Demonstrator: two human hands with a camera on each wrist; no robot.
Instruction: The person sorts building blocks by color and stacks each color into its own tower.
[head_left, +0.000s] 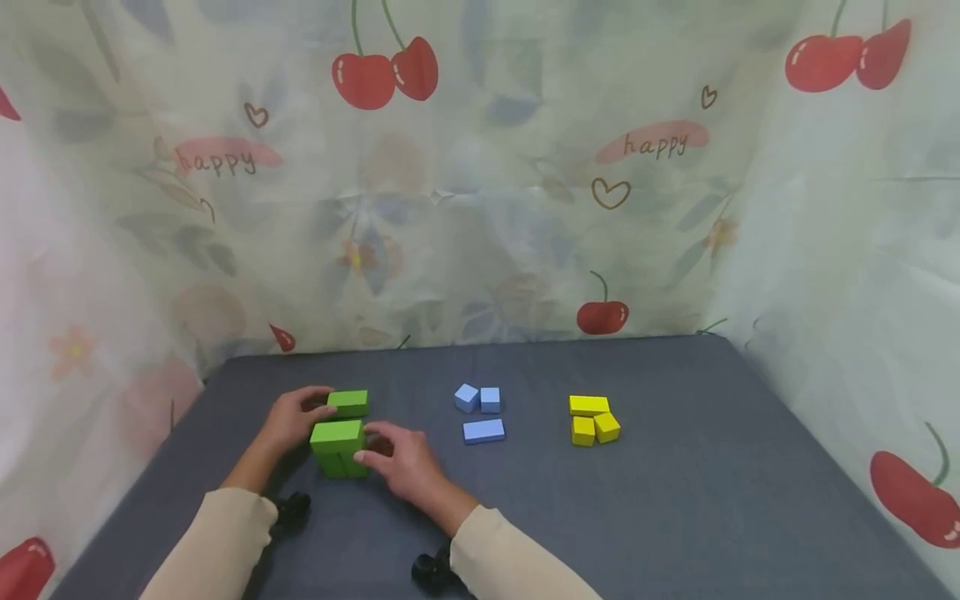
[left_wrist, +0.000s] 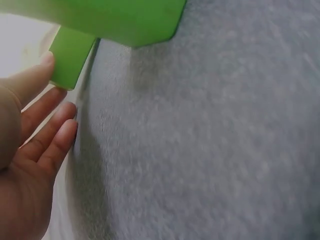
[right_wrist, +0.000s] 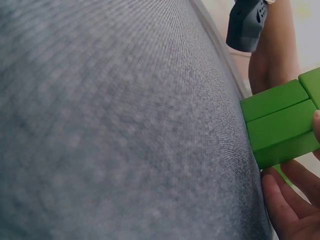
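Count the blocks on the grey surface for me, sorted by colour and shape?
Green rectangular blocks: 4
Light-blue cubes: 2
Light-blue rectangular block: 1
Yellow cubes: 2
Yellow rectangular block: 1
Total visible: 10

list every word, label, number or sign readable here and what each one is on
"happy": handwriting-style letters over the left pink patch printed on the backdrop.
"happy": same lettering over the right pink patch on the backdrop.
No lettering shows on the green blocks, blue blocks or yellow blocks.
Any marking on the black wrist devices is too small to make out.
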